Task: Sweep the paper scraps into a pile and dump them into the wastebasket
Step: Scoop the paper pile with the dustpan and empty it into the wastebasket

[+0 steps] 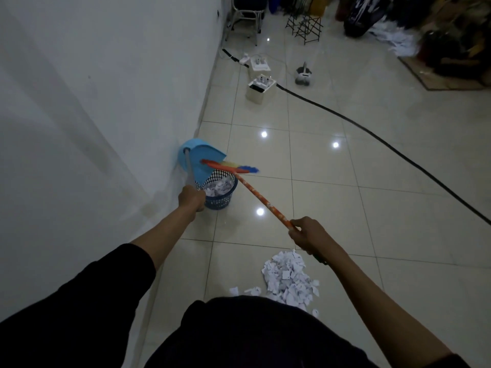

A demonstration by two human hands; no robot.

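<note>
Heaping at lower centre of the frame, the white paper scraps (288, 280) lie on the tiled floor (345, 160). My left hand (190, 199) grips the light-blue plastic dustpan (203, 158), tipped over the dark-blue mesh wastebasket (221, 197) by the wall; my right hand's (309, 233) fingers curl round the orange-handled broom (261, 199).

The person wears a black top (239, 333), its sleeves (87, 293) seemingly pushed up, forearms bare.
</note>
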